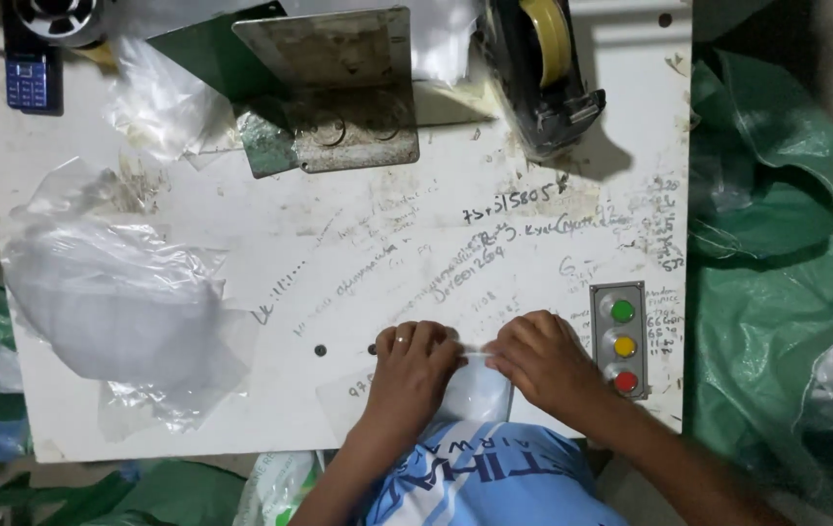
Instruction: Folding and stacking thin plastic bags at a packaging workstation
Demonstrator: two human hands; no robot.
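Nearest the body, the left hand and right hand each close their grip on the top edge of one small clear plastic pouch lying flat on the scuffed white tabletop. Just right sits a grey button box with three round buttons; left, a crumpled clear bag pile; farther, one tape dispenser.

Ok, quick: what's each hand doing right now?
Left hand: fingers curled shut, pinching the small clear plastic bag.
Right hand: fingers curled shut, pinching the same bag's top edge.
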